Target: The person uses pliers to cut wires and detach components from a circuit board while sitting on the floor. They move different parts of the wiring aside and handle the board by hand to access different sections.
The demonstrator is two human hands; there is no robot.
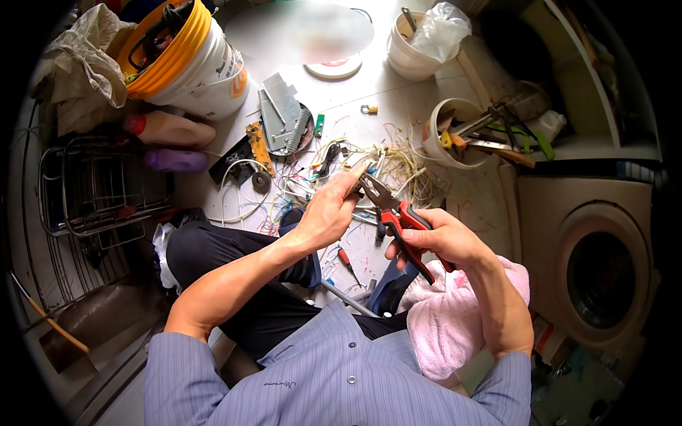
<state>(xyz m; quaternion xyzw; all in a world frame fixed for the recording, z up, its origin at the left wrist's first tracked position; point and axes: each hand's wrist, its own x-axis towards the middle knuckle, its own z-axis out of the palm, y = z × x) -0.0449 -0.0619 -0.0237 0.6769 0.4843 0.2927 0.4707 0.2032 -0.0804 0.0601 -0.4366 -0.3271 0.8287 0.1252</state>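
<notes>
My right hand (447,238) is wrapped round the red and black handles of a pair of pliers (406,228). The metal jaws point up and left, reaching the fingertips of my left hand (329,211). Those fingers are pinched together beside the jaws, and whatever small piece they hold is hidden. Just beyond both hands lies a tangle of pale wires (415,177) on the floor. Below them, between my feet, rests a red-handled screwdriver (346,261).
Behind the wires sit grey metal parts (281,104) and a yellow padlock (369,109). A bucket of tools (435,135) stands right, an orange-rimmed bucket (213,78) far left. A pink towel (444,326) lies by my right arm; a front-loading washing machine (541,234) is further right.
</notes>
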